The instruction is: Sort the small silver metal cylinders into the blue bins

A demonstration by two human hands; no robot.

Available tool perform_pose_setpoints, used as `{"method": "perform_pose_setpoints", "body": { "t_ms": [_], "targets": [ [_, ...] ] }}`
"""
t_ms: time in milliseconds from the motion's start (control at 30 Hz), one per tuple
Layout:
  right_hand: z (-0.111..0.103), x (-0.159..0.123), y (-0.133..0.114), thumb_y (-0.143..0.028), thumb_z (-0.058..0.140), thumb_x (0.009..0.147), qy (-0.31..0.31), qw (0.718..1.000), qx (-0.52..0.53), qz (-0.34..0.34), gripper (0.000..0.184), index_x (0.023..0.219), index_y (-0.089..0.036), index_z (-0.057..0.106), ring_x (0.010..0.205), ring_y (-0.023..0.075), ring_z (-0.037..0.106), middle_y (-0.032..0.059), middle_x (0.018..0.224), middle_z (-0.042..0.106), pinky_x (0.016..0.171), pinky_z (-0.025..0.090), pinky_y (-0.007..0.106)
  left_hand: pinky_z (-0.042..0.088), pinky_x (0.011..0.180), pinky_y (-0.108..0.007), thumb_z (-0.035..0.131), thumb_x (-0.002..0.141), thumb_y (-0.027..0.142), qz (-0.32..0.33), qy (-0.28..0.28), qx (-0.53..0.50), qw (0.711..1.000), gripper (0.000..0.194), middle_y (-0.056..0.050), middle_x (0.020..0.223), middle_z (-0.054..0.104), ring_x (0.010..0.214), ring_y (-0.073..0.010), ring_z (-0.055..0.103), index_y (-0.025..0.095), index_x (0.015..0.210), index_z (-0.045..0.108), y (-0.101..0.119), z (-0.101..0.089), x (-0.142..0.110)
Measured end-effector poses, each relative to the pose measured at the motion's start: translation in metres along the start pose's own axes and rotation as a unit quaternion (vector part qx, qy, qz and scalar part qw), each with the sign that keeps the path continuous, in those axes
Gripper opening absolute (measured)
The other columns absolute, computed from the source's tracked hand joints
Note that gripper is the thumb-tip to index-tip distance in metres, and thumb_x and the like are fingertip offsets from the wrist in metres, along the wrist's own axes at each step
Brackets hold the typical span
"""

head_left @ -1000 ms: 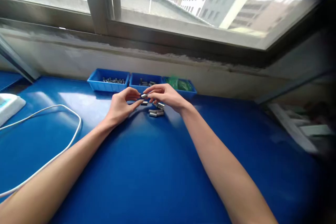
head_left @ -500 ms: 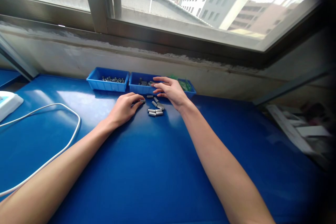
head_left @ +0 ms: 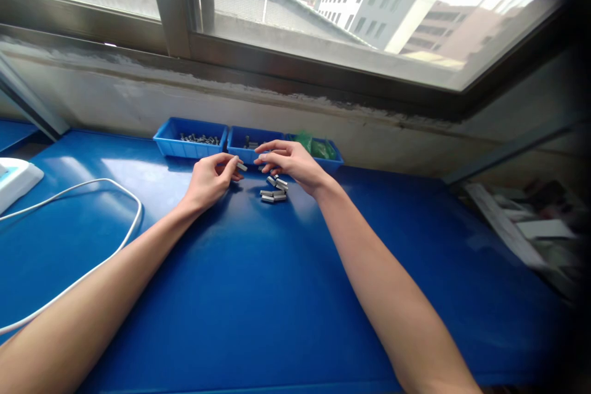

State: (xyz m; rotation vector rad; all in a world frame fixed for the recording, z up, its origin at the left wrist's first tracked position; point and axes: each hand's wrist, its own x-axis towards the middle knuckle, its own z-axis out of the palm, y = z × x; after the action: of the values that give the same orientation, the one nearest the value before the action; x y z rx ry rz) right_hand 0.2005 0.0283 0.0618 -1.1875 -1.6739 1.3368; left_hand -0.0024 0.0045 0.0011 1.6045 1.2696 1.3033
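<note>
Between the thumb and fingers of my left hand (head_left: 213,176) is a small grey metal standoff (head_left: 242,167), lifted a little off the blue table (head_left: 258,277). My right hand (head_left: 293,165) hovers to its right, palm down, its fingers apart with nothing seen in them. Below the right fingers lies a loose group of similar metal standoffs (head_left: 273,196), several of them side by side. Behind the hands, a middle blue bin (head_left: 236,149) holds more metal pieces; my right hand covers part of it.
A left blue bin (head_left: 178,146) contains many small screw-like parts. The right blue bin (head_left: 333,163) holds green plastic bags (head_left: 321,149). A white cable (head_left: 136,221) curves across the table's left side from a white device (head_left: 18,181). A window (head_left: 286,55) rises behind.
My left hand has raised the standoff from the table and drawn it slightly left. My right hand has shifted left and a bit lower, away from the middle bin.
</note>
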Motion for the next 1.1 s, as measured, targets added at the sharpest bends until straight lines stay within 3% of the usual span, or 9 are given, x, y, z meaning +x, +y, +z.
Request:
{"method": "perform_pose_setpoints", "body": {
  "t_ms": [133, 267, 400, 633, 733, 867, 1000, 1100],
  "targets": [
    [0.0017, -0.0005, 0.0007, -0.030, 0.072, 0.079, -0.030, 0.999, -0.018, -0.009, 0.029, 0.105, -0.017, 0.073, 0.074, 0.0122, 0.067, 0.0078, 0.097, 0.078, 0.063, 0.050, 0.021, 0.047, 0.054, -0.022, 0.054, 0.096, 0.053, 0.017, 0.024, 0.053, 0.998, 0.041, 0.000, 0.057, 0.062, 0.051, -0.0127, 0.060, 0.018, 0.078, 0.065, -0.0017, -0.0028, 0.0021],
    [0.0023, -0.0001, 0.0031, -0.031, 0.072, 0.079, -0.054, 0.998, -0.035, -0.010, 0.030, 0.107, -0.017, 0.073, 0.074, 0.0122, 0.067, 0.0073, 0.096, 0.078, 0.063, 0.050, 0.020, 0.045, 0.050, -0.022, 0.059, 0.092, 0.055, 0.003, 0.012, 0.006, 1.000, 0.040, 0.001, 0.058, 0.061, 0.046, -0.0111, 0.057, 0.017, 0.078, 0.062, -0.0009, -0.0025, 0.0017],
    [0.0026, -0.0004, 0.0043, -0.029, 0.072, 0.079, -0.069, 0.997, -0.043, 0.001, 0.031, 0.108, -0.017, 0.074, 0.075, 0.0129, 0.068, 0.0064, 0.090, 0.078, 0.064, 0.050, 0.020, 0.051, 0.054, -0.023, 0.068, 0.086, 0.054, -0.004, 0.007, -0.037, 0.999, 0.039, -0.003, 0.068, 0.069, 0.055, -0.0147, 0.066, 0.016, 0.089, 0.064, -0.0003, -0.0007, 0.0016],
    [0.0045, -0.0016, 0.0045, -0.026, 0.075, 0.078, -0.056, 0.998, -0.028, -0.003, 0.040, 0.117, -0.020, 0.071, 0.072, 0.0137, 0.068, 0.0026, 0.081, 0.076, 0.061, 0.052, 0.021, 0.059, 0.078, -0.032, 0.078, 0.076, 0.056, 0.022, -0.031, -0.077, 0.996, 0.049, -0.007, 0.087, 0.076, 0.081, -0.0211, 0.074, 0.017, 0.101, 0.062, 0.0019, -0.0014, 0.0003],
    [0.0062, -0.0017, 0.0058, -0.027, 0.075, 0.078, -0.068, 0.998, 0.000, 0.002, 0.041, 0.118, -0.021, 0.071, 0.072, 0.0129, 0.068, 0.0032, 0.087, 0.077, 0.062, 0.052, 0.021, 0.059, 0.086, -0.035, 0.083, 0.069, 0.058, 0.008, -0.038, -0.086, 0.995, 0.055, -0.008, 0.092, 0.076, 0.092, -0.0247, 0.074, 0.018, 0.099, 0.061, 0.0041, -0.0020, -0.0015],
    [0.0074, -0.0007, 0.0080, -0.028, 0.076, 0.077, -0.078, 0.996, 0.029, 0.016, 0.032, 0.108, -0.019, 0.075, 0.073, 0.0116, 0.068, 0.0046, 0.089, 0.077, 0.064, 0.052, 0.019, 0.059, 0.084, -0.033, 0.083, 0.068, 0.060, 0.000, -0.051, -0.085, 0.995, 0.054, -0.008, 0.092, 0.077, 0.092, -0.0252, 0.075, 0.018, 0.095, 0.061, 0.0051, -0.0010, -0.0031],
    [0.0052, 0.0022, 0.0097, -0.027, 0.076, 0.075, -0.037, 0.998, 0.053, 0.013, 0.026, 0.100, -0.018, 0.077, 0.072, 0.0102, 0.067, 0.0040, 0.085, 0.077, 0.064, 0.051, 0.018, 0.059, 0.079, -0.032, 0.078, 0.076, 0.059, 0.021, -0.051, -0.032, 0.998, 0.048, -0.007, 0.091, 0.077, 0.086, -0.0231, 0.074, 0.019, 0.097, 0.061, 0.0053, 0.0014, -0.0040],
    [0.0015, 0.0044, 0.0092, -0.023, 0.073, 0.076, 0.035, 0.997, 0.064, 0.010, 0.029, 0.104, -0.020, 0.075, 0.073, 0.0096, 0.067, 0.0051, 0.096, 0.078, 0.065, 0.051, 0.018, 0.058, 0.083, -0.034, 0.070, 0.085, 0.054, 0.084, -0.054, 0.065, 0.993, 0.040, -0.008, 0.098, 0.076, 0.091, -0.0228, 0.072, 0.019, 0.101, 0.064, 0.0063, 0.0033, -0.0055]
  ]
}}
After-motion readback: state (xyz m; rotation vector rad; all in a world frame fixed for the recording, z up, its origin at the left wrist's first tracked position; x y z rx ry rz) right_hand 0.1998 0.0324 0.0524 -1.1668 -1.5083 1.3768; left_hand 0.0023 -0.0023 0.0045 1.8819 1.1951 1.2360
